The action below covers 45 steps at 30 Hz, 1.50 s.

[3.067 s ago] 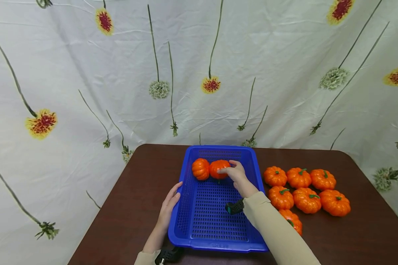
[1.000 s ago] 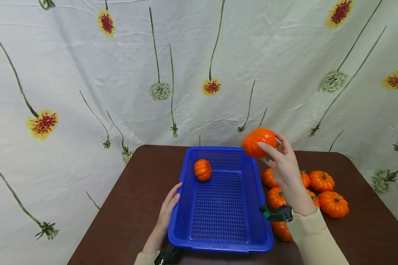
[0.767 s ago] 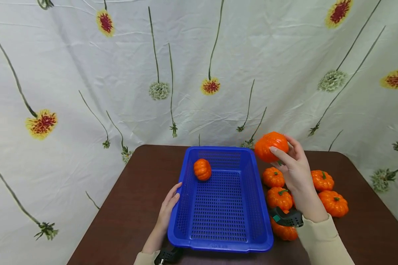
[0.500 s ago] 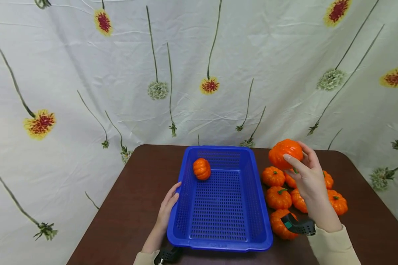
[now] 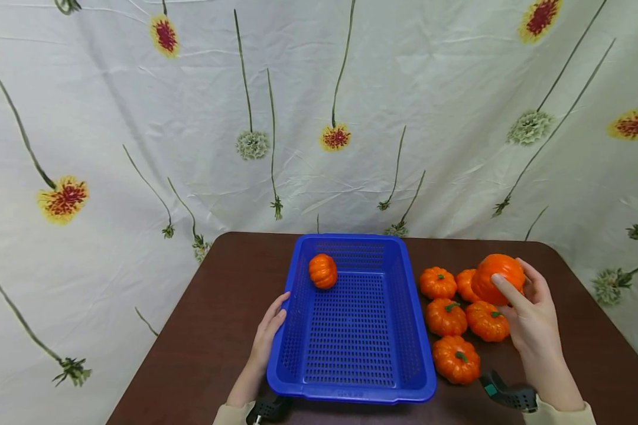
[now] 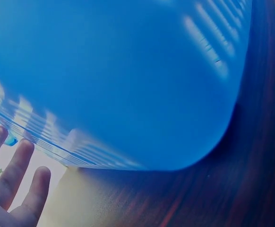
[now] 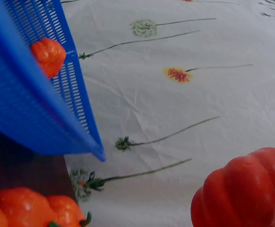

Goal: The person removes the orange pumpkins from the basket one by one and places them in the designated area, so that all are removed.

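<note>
My right hand (image 5: 539,321) holds an orange toy pumpkin (image 5: 493,278) between thumb and fingers, over the back right of the pumpkin group. In the right wrist view this pumpkin (image 7: 241,194) fills the lower right corner. A blue plastic basket (image 5: 353,394) with perforated walls stands mid-table, and one pumpkin (image 5: 323,272) lies on its side at its far left. My left hand (image 5: 266,336) rests with extended fingers along the basket's left rim. In the left wrist view, the left fingers (image 6: 19,163) show beside the basket wall (image 6: 128,85).
Several pumpkins stand in rows right of the basket, the nearest pumpkin (image 5: 456,360) close to its front right corner. The held pumpkin and right hand hide part of the back rows. Behind the brown table (image 5: 202,330) hangs a white flowered cloth (image 5: 446,88).
The right hand has taken a pumpkin out of the basket, carried it right over the rim and lowered it toward the pumpkin group. The left hand stays on the basket rim.
</note>
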{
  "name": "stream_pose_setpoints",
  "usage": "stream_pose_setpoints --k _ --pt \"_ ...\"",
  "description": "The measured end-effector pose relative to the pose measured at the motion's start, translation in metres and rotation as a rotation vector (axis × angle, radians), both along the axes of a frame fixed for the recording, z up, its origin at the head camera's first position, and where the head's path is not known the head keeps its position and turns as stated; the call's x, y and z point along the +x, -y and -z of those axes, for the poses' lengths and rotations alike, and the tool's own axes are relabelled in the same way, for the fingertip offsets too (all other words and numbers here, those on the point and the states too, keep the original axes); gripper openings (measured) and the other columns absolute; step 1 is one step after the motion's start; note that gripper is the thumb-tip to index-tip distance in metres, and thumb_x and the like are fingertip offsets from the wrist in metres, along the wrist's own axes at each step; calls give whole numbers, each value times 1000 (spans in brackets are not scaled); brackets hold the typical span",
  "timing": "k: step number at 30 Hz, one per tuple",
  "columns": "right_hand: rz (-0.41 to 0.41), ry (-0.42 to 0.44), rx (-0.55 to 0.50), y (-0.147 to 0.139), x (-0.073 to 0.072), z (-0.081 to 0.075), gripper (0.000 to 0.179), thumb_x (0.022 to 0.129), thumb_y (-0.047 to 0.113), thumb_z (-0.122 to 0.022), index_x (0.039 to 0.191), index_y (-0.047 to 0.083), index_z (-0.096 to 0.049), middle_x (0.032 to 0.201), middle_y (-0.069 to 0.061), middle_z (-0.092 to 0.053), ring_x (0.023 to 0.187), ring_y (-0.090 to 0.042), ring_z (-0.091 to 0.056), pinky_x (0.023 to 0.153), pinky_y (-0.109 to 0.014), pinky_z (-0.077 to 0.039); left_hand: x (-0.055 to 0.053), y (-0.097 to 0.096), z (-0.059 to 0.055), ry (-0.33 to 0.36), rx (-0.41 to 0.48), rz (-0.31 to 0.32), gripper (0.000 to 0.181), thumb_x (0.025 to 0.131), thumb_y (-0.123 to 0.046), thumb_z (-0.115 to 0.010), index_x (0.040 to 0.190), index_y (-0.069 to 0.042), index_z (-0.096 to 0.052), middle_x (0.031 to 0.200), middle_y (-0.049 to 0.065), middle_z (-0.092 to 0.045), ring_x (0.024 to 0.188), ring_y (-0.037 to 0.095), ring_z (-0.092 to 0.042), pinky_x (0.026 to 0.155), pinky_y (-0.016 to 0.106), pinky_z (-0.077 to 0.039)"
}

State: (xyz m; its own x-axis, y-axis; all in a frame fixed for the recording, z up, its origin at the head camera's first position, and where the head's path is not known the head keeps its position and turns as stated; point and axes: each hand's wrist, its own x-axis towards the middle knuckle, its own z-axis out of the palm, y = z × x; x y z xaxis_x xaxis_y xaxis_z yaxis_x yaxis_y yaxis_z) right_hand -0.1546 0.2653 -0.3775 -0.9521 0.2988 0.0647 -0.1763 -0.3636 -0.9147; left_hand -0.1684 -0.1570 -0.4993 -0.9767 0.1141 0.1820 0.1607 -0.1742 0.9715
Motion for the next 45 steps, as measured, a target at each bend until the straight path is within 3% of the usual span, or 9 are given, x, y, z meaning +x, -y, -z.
stream_pose_setpoints --k 12,18,21,27,30,34,39,41,45 --pt "207 182 -4 -29 17 28 49 88 9 -63 132 22 -44 111 5 -36 90 -5 -50 59 -17 -47 0 0 0 -5 6 11 45 102 -18 -33 145 -4 -29 143 23 -32 116 25 -48 89 31 -46" --pt "173 184 97 -79 3 98 58 87 15 -66 139 27 -45 125 13 -38 97 -3 -50 65 -17 -49 1 0 0 -7 5 6 44 102 -18 -33 145 -4 -29 143 23 -33 116 25 -48 89 30 -46" --pt "161 221 151 -91 1 119 64 84 16 -70 141 29 -44 130 13 -35 100 -2 -49 71 -15 -48 1 0 0 -6 1 6 45 102 -18 -33 145 -4 -29 143 22 -33 116 25 -48 89 31 -46" --pt "153 286 172 -75 18 107 69 82 11 -72 142 28 -42 121 14 -38 102 0 -49 72 -14 -48 1 0 0 5 0 3 44 102 -19 -33 144 -5 -30 143 23 -33 116 27 -47 89 31 -46" --pt "162 334 192 -62 28 92 71 82 12 -72 143 27 -39 134 5 -37 118 -6 -41 73 -10 -45 1 0 0 10 -6 -2 45 102 -19 -33 145 -5 -30 143 22 -33 116 27 -47 89 31 -46" --pt "120 447 262 -54 36 80 85 83 18 -73 149 29 -21 154 11 -8 138 -12 -13 77 -7 -38 2 -1 0 13 -21 -12 44 102 -19 -33 145 -5 -30 144 21 -33 117 26 -47 89 30 -45" --pt "72 587 399 -54 40 80 101 81 29 -74 151 29 -2 156 1 13 141 -23 5 102 -33 -27 2 -1 -1 12 -21 -15 45 102 -19 -33 145 -5 -30 144 21 -33 116 25 -48 89 29 -45" --pt "57 616 434 -55 41 82 101 81 32 -74 152 27 -1 156 -2 13 140 -27 3 100 -36 -29 1 -1 -1 11 -19 -16 45 102 -19 -33 145 -4 -30 143 22 -33 115 24 -48 89 29 -45" --pt "24 664 510 -56 42 87 101 80 38 -73 152 25 -3 156 -6 11 136 -33 -12 76 -19 -37 1 -1 -1 14 -20 -23 45 102 -19 -34 144 -5 -31 143 21 -34 115 22 -49 88 29 -46"
